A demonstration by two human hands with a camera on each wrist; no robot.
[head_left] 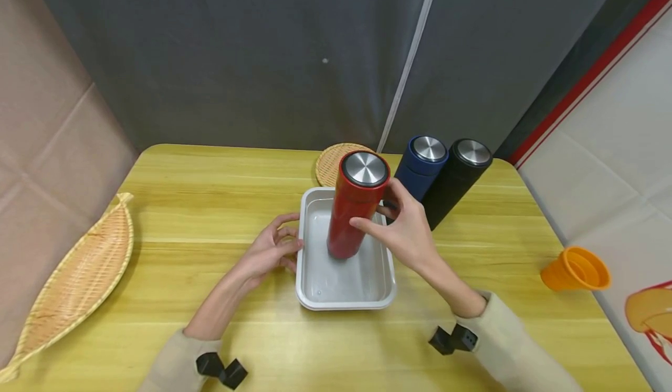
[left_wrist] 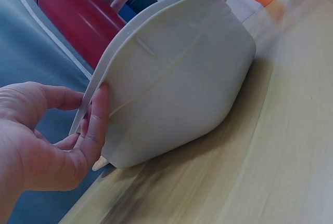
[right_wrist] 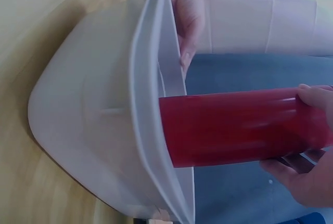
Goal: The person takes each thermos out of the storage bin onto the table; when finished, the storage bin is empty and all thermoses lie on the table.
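My right hand (head_left: 412,228) grips a red thermos flask (head_left: 350,217) with a steel-topped lid, thumb on one side and fingers round the other. The flask stands nearly upright, its lower end inside a pale grey rectangular tub (head_left: 346,305). In the right wrist view, the tub's wall (right_wrist: 99,109) hides the flask's bottom. At the tub's left side, my left hand (head_left: 270,249) holds the rim. The left wrist view shows its thumb and fingers (left_wrist: 96,125) curled about that rim, against the outer wall.
Behind the tub on the wooden table (head_left: 210,188) lies a round woven mat (head_left: 329,164). A blue flask (head_left: 417,173) and a black flask (head_left: 451,182) stand back right. An orange cup (head_left: 559,272) sits near the right edge, a leaf-shaped wicker basket (head_left: 86,269) at far left.
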